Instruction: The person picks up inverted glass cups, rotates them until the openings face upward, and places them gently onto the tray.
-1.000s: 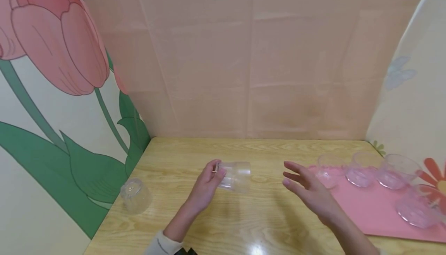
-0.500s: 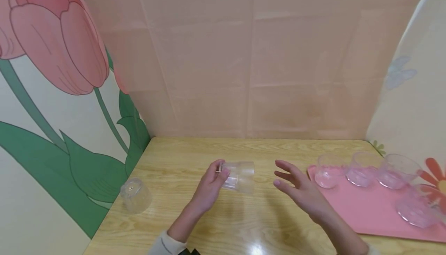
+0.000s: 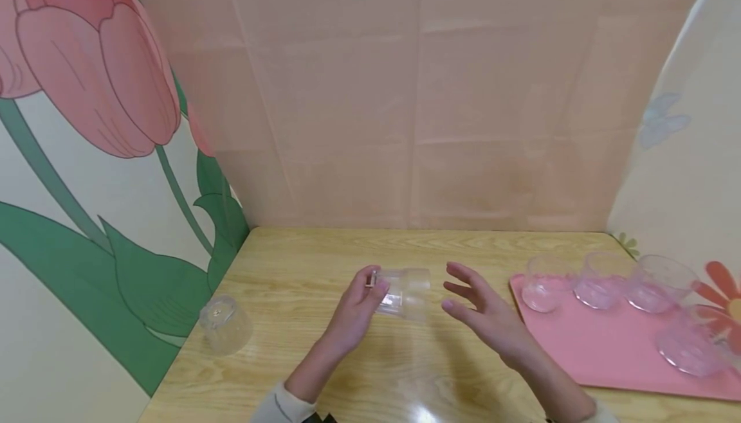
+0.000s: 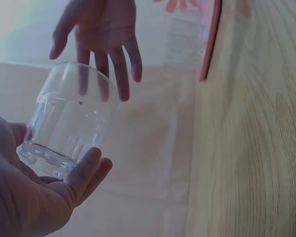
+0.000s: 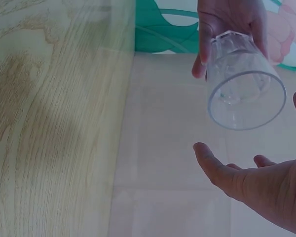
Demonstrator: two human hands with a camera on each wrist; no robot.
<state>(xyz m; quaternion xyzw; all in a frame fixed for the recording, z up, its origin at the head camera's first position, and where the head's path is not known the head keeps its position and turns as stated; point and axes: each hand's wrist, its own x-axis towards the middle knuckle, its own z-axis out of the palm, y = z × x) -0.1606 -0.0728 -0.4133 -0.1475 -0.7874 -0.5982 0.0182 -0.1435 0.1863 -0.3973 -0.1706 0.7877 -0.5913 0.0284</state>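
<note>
My left hand [image 3: 355, 312] grips a clear drinking glass [image 3: 405, 293] by its thick base, above the wooden table. The glass lies sideways in the air, its mouth pointing right. In the left wrist view, thumb and fingers curl round the base of the glass [image 4: 69, 123]. My right hand [image 3: 492, 320] hovers just right of the mouth, fingers spread and bent a little, holding nothing. From the right wrist view, the round rim of the glass [image 5: 246, 101] faces the right hand [image 5: 256, 182], with a gap between them.
A second clear glass [image 3: 226, 325] stands upside down near the table's left edge. On the right, a pink tray [image 3: 608, 352] bears several clear glasses, among them one at its back left [image 3: 544, 285]. A pink cloth [image 3: 405, 101] hangs behind the wooden table [image 3: 289, 249].
The left hand has carried the glass slightly to the right. My right hand has moved left toward its mouth, so the gap between them is smaller.
</note>
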